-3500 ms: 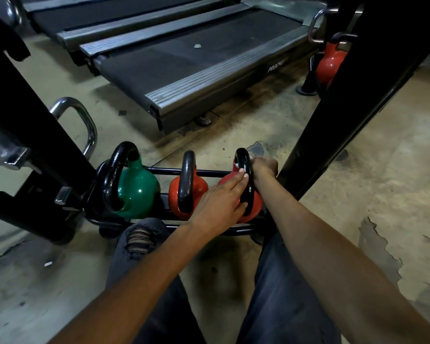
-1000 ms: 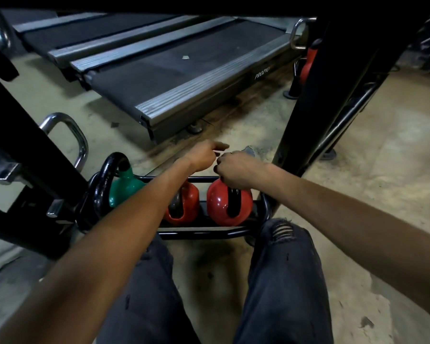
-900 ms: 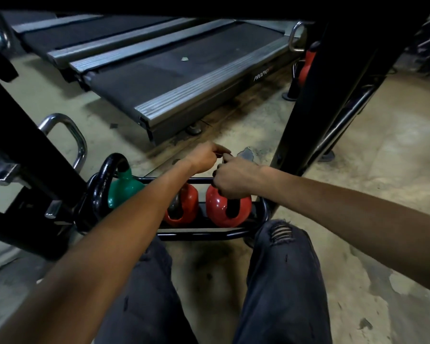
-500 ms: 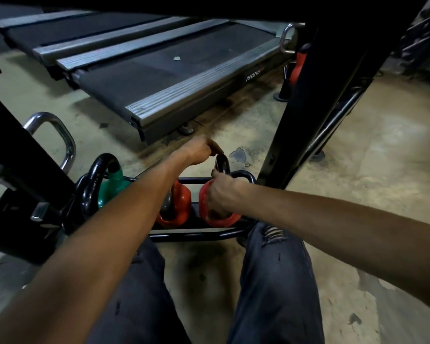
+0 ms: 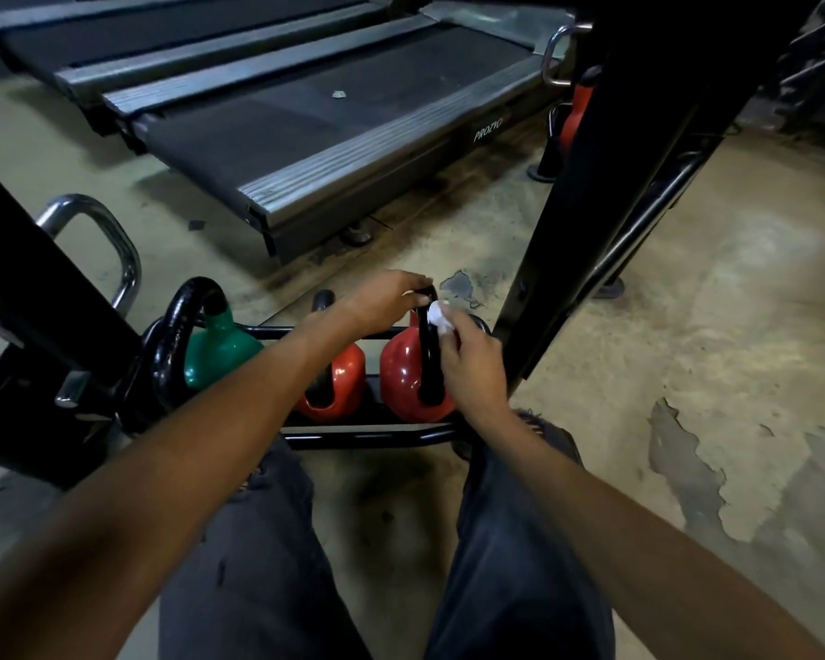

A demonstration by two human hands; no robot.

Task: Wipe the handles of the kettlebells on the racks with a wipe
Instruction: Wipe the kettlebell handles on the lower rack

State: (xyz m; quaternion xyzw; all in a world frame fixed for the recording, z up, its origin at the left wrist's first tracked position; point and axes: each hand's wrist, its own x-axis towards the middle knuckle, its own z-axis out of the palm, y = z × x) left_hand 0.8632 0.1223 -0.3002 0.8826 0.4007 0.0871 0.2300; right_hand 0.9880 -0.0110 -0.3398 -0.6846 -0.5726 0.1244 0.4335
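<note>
Three kettlebells stand in a low black rack in front of my knees: a green one at the left, a red one in the middle, a red one at the right. My left hand grips the top of the right kettlebell's black handle. My right hand pinches a small white wipe against the handle's right side, just below the top.
A black rack upright rises right of the kettlebells, another black frame with a chrome loop at the left. Treadmill decks lie beyond. Another red kettlebell stands farther back. Bare concrete floor lies to the right.
My right hand has slid down the handle and then come back up its right side, and the white wipe now shows. My left hand has settled on the handle's top.
</note>
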